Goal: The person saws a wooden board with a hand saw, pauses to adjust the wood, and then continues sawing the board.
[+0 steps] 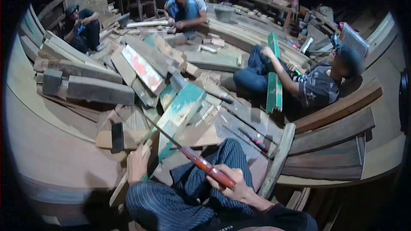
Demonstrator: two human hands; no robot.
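Observation:
My right hand [231,184] is wrapped around the reddish-brown wooden handle of a long tool [208,167]. A thin dark metal shaft reaches from its handle toward the upper left; the exact kind of tool cannot be made out. At the lower left, my left hand [138,164] grips a narrow wooden board [120,190], which slants beside my left leg and shows green at its edge. Just beyond the shaft lies a thick beam [182,107] with worn green and white paint. A black flat rectangular object [117,137] rests on wood near my left hand.
Stacked wood blocks [100,90] rise at left. A red-and-black handled tool [259,144] lies right of my knees, near a weathered post [280,158]. One person [321,85] at right holds a green beam [274,90]; two others [186,8] [81,28] squat farther back.

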